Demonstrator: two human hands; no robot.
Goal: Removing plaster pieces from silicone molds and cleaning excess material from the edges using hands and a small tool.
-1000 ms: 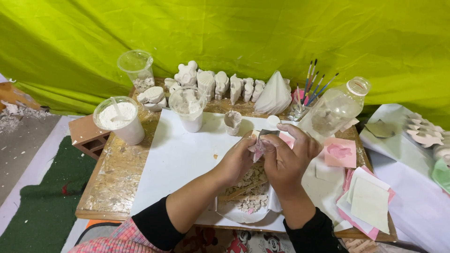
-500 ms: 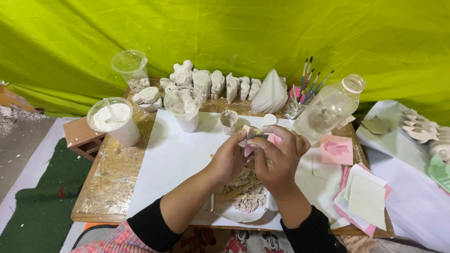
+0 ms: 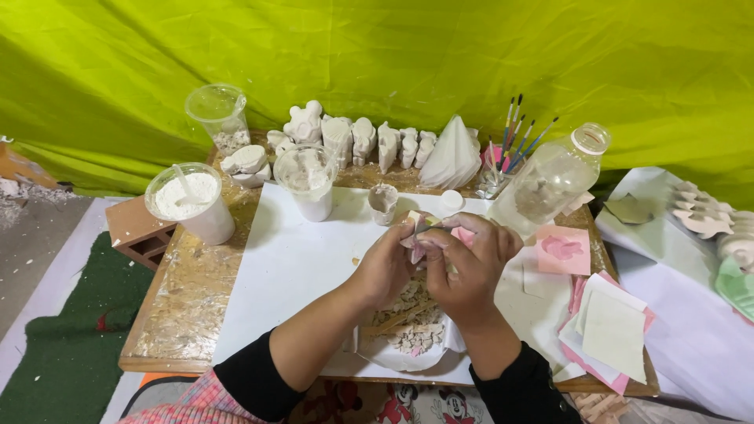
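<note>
Both hands meet above the middle of the tabletop (image 3: 188,306), near its front edge. The left hand (image 3: 386,263) is closed around a small pink-and-white piece (image 3: 415,253) (its exact shape is hidden by the fingers). The right hand (image 3: 470,263) is curled shut, pinching a thin tool (image 3: 428,227) whose tip touches that piece. Directly beneath them lies a white dish (image 3: 408,357) holding pale broken fragments. Pink paper squares (image 3: 563,250) lie toward the right edge.
</note>
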